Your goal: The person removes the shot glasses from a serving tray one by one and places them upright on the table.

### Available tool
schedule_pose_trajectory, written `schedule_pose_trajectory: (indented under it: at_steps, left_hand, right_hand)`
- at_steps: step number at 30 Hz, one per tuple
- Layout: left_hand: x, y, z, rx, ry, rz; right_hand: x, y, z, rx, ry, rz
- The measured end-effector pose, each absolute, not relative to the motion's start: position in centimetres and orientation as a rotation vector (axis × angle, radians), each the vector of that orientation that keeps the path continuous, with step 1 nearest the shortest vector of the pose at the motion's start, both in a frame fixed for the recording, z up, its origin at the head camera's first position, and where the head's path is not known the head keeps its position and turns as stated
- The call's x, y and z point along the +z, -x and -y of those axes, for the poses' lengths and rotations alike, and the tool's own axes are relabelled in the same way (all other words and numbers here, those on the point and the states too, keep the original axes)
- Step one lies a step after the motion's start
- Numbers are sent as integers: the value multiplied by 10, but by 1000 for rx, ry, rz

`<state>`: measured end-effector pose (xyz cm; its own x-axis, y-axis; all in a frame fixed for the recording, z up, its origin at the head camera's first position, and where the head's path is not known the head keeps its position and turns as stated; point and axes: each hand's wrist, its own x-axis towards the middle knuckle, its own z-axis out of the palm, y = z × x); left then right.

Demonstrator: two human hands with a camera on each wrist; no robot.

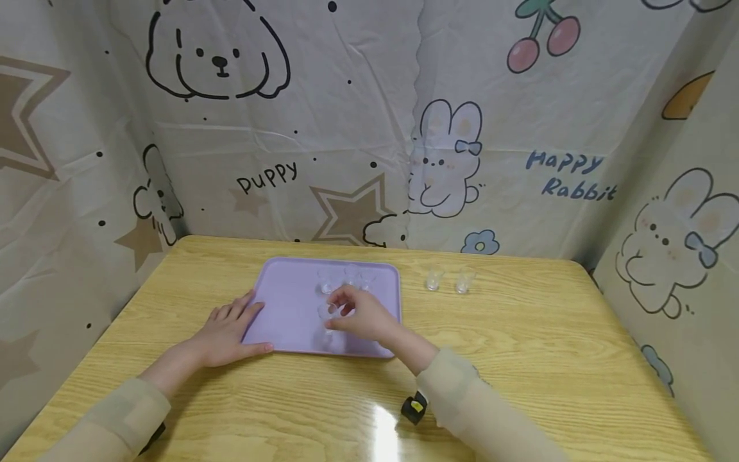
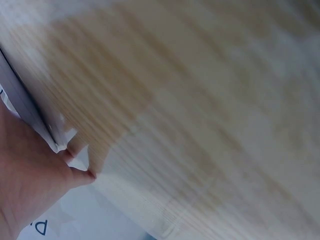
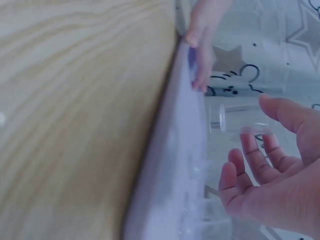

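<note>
A small clear cup (image 1: 326,312) is pinched between the thumb and fingertips of my right hand (image 1: 360,313), over the near part of the lilac tray (image 1: 288,314). In the right wrist view this clear cup (image 3: 245,118) lies between thumb and fingers, with its wider end toward the palm side. My left hand (image 1: 226,333) rests at the tray's near left corner, its fingers spread along the left rim and the thumb by the front edge. Several more clear cups (image 1: 325,283) stand on the tray's back right part, partly behind the right hand.
To the right of the tray, two clear cups (image 1: 433,280) stand on the wood-grain table (image 1: 519,346). A black strap piece with a yellow mark (image 1: 414,408) shows by the right sleeve. A printed cloth (image 1: 358,128) hangs behind the table and along its sides.
</note>
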<state>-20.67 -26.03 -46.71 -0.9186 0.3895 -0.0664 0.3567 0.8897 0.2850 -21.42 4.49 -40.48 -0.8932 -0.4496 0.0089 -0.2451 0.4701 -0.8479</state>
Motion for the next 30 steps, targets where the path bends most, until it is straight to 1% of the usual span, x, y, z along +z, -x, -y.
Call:
schedule_pose_trajectory:
  at_steps: [12, 15, 25, 30]
  left_hand:
    - [-461, 202, 257, 446, -630, -2954]
    - [-458, 200, 256, 466, -649, -2964]
    - [-449, 199, 254, 410, -593, -2937]
    - [-454, 199, 256, 431, -615, -2948]
  right_hand:
    - [-363, 216, -92, -1405, 628, -2472]
    - [-354, 217, -106, -1380, 601, -2487]
    - [-322, 220, -156, -1351, 518, -2584]
    - [-313, 221, -182, -1348, 471, -2631]
